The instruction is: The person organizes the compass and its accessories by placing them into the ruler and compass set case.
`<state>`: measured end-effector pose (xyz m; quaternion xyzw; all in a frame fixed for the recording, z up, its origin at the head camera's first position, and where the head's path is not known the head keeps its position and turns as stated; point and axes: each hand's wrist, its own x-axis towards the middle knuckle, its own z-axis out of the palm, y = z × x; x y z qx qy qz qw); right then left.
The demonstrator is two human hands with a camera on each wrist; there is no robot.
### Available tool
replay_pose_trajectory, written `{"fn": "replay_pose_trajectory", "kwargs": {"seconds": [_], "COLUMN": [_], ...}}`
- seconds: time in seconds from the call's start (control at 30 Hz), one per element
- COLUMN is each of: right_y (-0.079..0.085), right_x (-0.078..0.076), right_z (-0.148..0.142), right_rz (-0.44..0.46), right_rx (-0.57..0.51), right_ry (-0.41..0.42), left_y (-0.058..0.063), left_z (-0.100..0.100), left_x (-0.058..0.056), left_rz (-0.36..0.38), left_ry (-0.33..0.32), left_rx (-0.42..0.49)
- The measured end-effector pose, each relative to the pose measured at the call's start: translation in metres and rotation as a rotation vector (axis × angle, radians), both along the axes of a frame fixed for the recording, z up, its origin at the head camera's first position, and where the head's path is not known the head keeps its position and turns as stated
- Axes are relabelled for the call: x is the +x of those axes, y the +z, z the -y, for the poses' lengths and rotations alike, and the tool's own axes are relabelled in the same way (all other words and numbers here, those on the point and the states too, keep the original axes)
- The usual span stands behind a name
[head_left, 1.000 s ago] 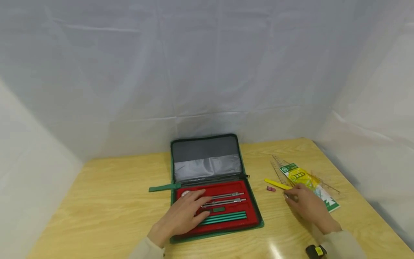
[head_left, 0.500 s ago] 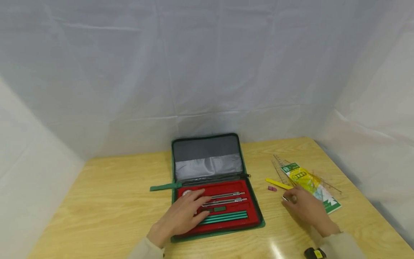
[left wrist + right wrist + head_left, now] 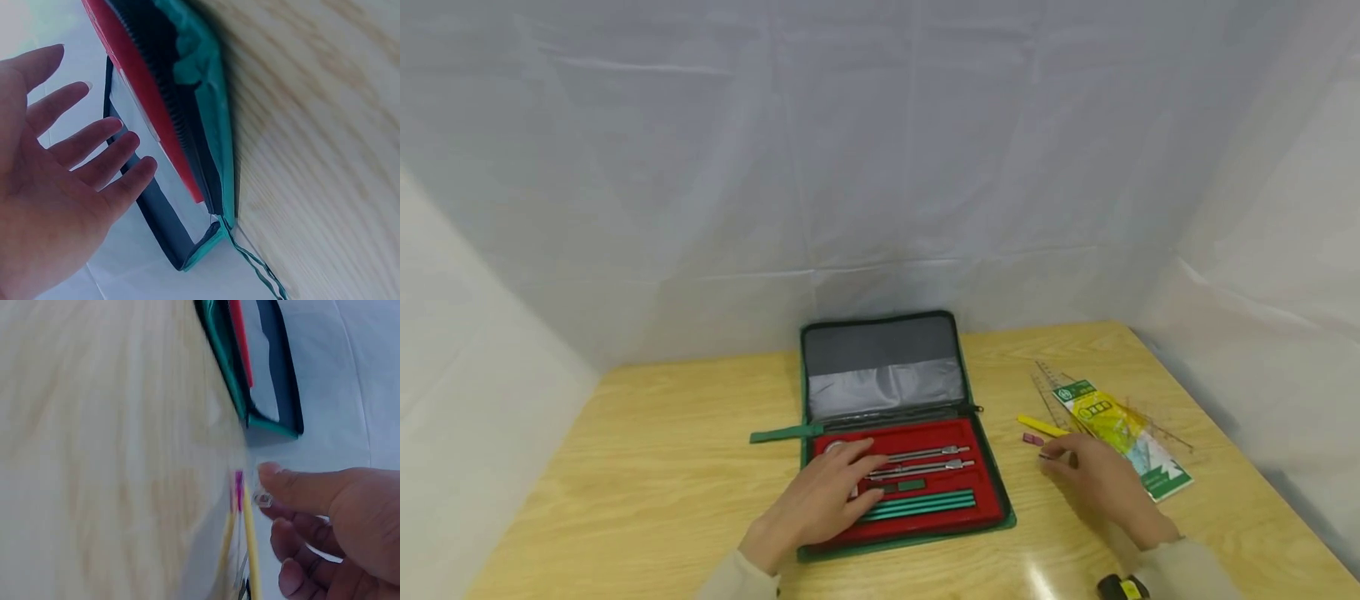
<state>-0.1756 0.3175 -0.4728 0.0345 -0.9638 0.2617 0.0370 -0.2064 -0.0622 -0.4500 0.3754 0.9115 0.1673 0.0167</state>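
My left hand (image 3: 823,500), fingers spread and slightly bent, is over the red tray (image 3: 917,479) of an open green zip case (image 3: 883,350); the left wrist view shows an unoccupied palm. Two silver compass-like drawing tools (image 3: 925,468), a small green piece (image 3: 912,485) and several green rods (image 3: 928,503) lie in the tray. My right hand (image 3: 1105,483) pinches a tiny clear piece (image 3: 263,499) between thumb and finger; its kind is too small to tell. Close to those fingertips lie a small pink block (image 3: 1033,438) and a long yellow stick-like item (image 3: 1040,426).
A green and yellow printed packet (image 3: 1123,437) with clear rulers (image 3: 1049,396) lies on the right of the wooden table (image 3: 677,467). A black and yellow object (image 3: 1122,587) shows by the right sleeve. White sheeting (image 3: 880,167) surrounds the table.
My right hand has moved slightly left, toward the pink block, still pinching the tiny piece. The left hand has stayed in place over the tray.
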Motion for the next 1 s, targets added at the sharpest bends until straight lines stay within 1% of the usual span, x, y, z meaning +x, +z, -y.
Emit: {"fn": "replay_pose_trajectory", "kwargs": {"seconds": [0.07, 0.2, 0.27, 0.37, 0.5, 0.6, 0.77, 1.0], "right_y": [0.002, 0.002, 0.001, -0.001, -0.002, -0.002, -0.003, -0.003], "right_x": [-0.003, -0.008, -0.01, -0.013, -0.017, -0.018, -0.019, -0.022], "right_z": [0.008, 0.023, 0.031, 0.041, 0.052, 0.058, 0.064, 0.067], "right_rz": [-0.041, -0.156, -0.203, -0.239, -0.236, -0.208, -0.163, -0.149], "right_rx": [-0.005, 0.007, 0.008, 0.003, 0.011, -0.001, -0.054, -0.058], "right_ry": [0.028, 0.116, 0.169, 0.273, 0.401, 0.446, 0.473, 0.505], "left_y": [0.0, 0.0, 0.0, 0.001, 0.002, 0.001, 0.001, 0.001], "left_z": [0.002, 0.005, 0.007, 0.009, 0.012, 0.015, 0.019, 0.024], "left_x": [0.0, 0.002, 0.002, 0.003, 0.004, 0.005, 0.006, 0.008], "left_rz": [0.003, -0.017, -0.026, -0.028, -0.016, -0.007, -0.004, 0.0], "left_ry": [0.001, -0.001, -0.001, 0.005, 0.024, 0.033, 0.038, 0.054], "left_rx": [0.004, 0.006, 0.011, 0.014, 0.001, -0.005, -0.001, 0.003]}}
